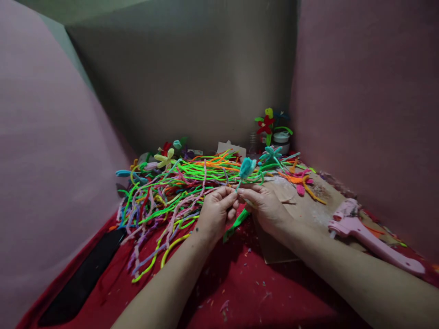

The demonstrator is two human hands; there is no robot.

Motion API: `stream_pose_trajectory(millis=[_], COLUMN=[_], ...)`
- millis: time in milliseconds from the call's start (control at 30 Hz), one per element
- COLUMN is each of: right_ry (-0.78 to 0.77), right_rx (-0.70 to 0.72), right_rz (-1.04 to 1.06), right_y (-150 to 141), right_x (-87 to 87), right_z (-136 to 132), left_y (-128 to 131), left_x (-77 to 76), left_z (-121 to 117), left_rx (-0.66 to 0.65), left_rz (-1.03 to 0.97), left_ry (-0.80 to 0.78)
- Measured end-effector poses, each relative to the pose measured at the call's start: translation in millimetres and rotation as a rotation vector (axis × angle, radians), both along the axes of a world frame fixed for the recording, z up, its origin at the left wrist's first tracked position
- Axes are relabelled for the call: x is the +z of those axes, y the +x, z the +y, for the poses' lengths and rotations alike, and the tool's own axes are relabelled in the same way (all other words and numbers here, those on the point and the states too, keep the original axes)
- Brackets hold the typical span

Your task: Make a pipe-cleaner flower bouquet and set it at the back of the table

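Note:
Between my two hands stands a blue pipe-cleaner flower (246, 169), its bud upright above my fingertips on a thin pale stem. My left hand (219, 205) pinches the lower stem between thumb and forefinger. From the other side, my right hand (264, 205) also pinches the stem close by; the fingertips of both hands nearly meet there. A green pipe-cleaner piece (236, 226) lies under and between the hands on the red cloth (240, 288). Just behind the hands spreads a large heap of coloured pipe cleaners (178, 183).
On the right, a pink glue gun (373, 242) rests by a stained cardboard sheet (308, 212). A long black object (82, 276) lies at the left edge. Finished flowers (265, 124) stand in a pot at the back, and a teal flower (271, 155) sits before them. Walls enclose the table.

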State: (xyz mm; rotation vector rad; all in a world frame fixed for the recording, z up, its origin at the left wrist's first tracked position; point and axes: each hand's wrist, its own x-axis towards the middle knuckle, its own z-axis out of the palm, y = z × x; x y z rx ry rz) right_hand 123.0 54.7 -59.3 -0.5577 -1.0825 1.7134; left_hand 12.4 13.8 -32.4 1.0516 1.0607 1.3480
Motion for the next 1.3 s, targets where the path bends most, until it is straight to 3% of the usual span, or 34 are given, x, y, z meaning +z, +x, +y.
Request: stream_pose_trajectory(millis=[167, 333, 433, 600, 700, 767, 833, 900, 1000, 1100, 1233, 1300], right_ry=[-0.029, -0.091, -0.115, -0.089, -0.048, -0.042, -0.038, -0.024, 0.005, 0.003, -0.021, -0.043], right_rx=[0.044, 0.043, -0.003, -0.058, -0.049, -0.058, -0.044, -0.013, 0.020, 0.029, 0.057, 0.059], right_rz=[0.046, 0.080, 0.065, 0.071, 0.078, 0.070, 0.080, 0.116, 0.158, 0.113, 0.107, 0.107], right_y=[-1.9, -0.3, 1.8, 1.0, -1.1, -1.9, -2.1, -2.1, -1.9, -1.6, -2.0, -2.1], right_x=[-2.8, 1.7, 6.5, 4.7, 0.4, -0.8, -0.4, 0.5, 0.2, -2.1, -4.8, -5.4], right_z=[5.5, 3.6, -0.2, -2.5, -2.4, -2.9, -3.6, -3.9, -2.2, 0.8, 4.1, 4.9], left_y=[-5.9, -6.8, -2.9, -0.7, -3.2, -4.0, -3.0, -0.9, 1.1, -0.6, -2.2, -2.2], left_x=[2.1, 0.5, -1.4, -8.3, -14.3, -16.5, -15.8, -11.7, -2.2, 4.2, 3.5, 4.2], left_z=[-0.6, -0.3, -0.7, -2.6, -3.7, -4.1, -4.2, -4.5, -5.8, -7.6, -8.5, -8.9], left_rx=[-0.121, -0.140, -0.031, 0.264, 0.338, 0.351, 0.357, 0.315, 0.152, 0.004, -0.141, -0.139], left_rz=[-0.130, -0.081, 0.131, 0.717, 0.994, 1.049, 0.990, 0.811, 0.393, 0.101, 0.008, 0.111], left_ry=[-0.061, -0.069, 0.020, 0.313, 0.482, 0.523, 0.489, 0.371, 0.129, 0.007, -0.015, 0.015])
